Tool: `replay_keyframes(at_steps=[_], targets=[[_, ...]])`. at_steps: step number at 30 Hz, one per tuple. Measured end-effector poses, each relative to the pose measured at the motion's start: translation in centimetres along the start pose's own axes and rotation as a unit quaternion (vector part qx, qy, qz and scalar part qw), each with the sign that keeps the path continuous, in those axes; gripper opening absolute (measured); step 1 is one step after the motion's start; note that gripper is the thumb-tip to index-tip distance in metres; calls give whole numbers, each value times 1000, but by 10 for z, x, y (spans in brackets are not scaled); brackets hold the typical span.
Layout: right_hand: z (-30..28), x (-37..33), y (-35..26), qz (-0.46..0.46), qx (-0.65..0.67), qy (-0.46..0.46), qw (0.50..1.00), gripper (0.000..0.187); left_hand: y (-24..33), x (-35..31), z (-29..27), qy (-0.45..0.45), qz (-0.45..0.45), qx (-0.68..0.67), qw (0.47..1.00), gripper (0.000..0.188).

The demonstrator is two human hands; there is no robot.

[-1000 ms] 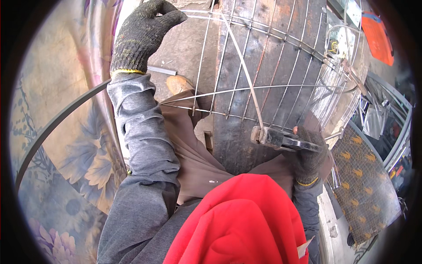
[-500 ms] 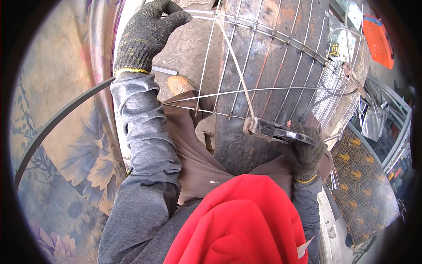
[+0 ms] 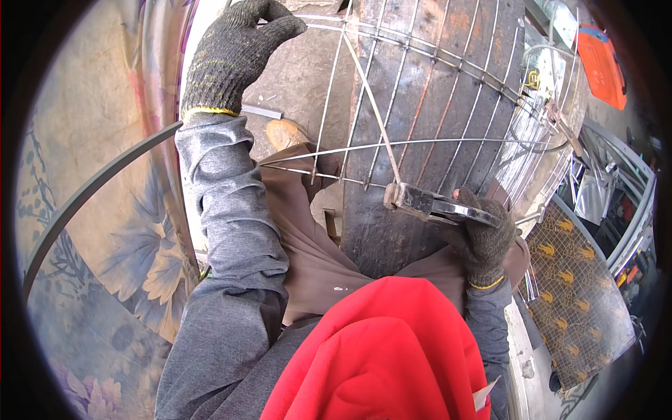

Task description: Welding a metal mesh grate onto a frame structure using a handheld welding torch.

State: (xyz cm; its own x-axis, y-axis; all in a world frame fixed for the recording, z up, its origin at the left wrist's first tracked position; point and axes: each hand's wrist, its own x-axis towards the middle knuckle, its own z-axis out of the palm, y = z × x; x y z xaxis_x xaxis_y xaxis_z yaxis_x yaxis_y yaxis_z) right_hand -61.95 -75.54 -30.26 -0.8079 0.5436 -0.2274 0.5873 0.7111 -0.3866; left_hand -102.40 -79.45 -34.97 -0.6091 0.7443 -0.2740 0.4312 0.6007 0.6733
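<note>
In my right hand [image 3: 484, 234], gloved in dark knit, is a welding electrode holder [image 3: 423, 203]. A thin pale welding rod [image 3: 371, 94] runs from its jaw away from me, its far end at a crossing of a wire grid [image 3: 460, 65]. The grid's thin metal rods lie over a dark, rust-stained metal plate [image 3: 381, 231] between my legs. My left hand [image 3: 231, 63], in a matching glove, is at the far left with fingers curled at the end of a grid rod; the contact is partly hidden by the glove.
A curved grey bar [image 3: 91, 183] crosses floral sheeting [image 3: 133, 259] at left. At right are loose thin rods, a yellow tape measure [image 3: 534, 78], an orange object [image 3: 602, 70], grey metal frames [image 3: 626, 161] and a patterned board [image 3: 577, 297]. Red cloth [image 3: 378, 350] hangs in front below.
My right hand and the electrode holder have shifted slightly left and up. My left hand stays in place.
</note>
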Motion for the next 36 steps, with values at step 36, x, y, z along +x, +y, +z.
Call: replay_keyframes(at_steps=[36], targets=[[4, -10, 4, -8, 19, 24, 1000, 69, 1, -11, -5, -6, -16, 6, 1000, 24]])
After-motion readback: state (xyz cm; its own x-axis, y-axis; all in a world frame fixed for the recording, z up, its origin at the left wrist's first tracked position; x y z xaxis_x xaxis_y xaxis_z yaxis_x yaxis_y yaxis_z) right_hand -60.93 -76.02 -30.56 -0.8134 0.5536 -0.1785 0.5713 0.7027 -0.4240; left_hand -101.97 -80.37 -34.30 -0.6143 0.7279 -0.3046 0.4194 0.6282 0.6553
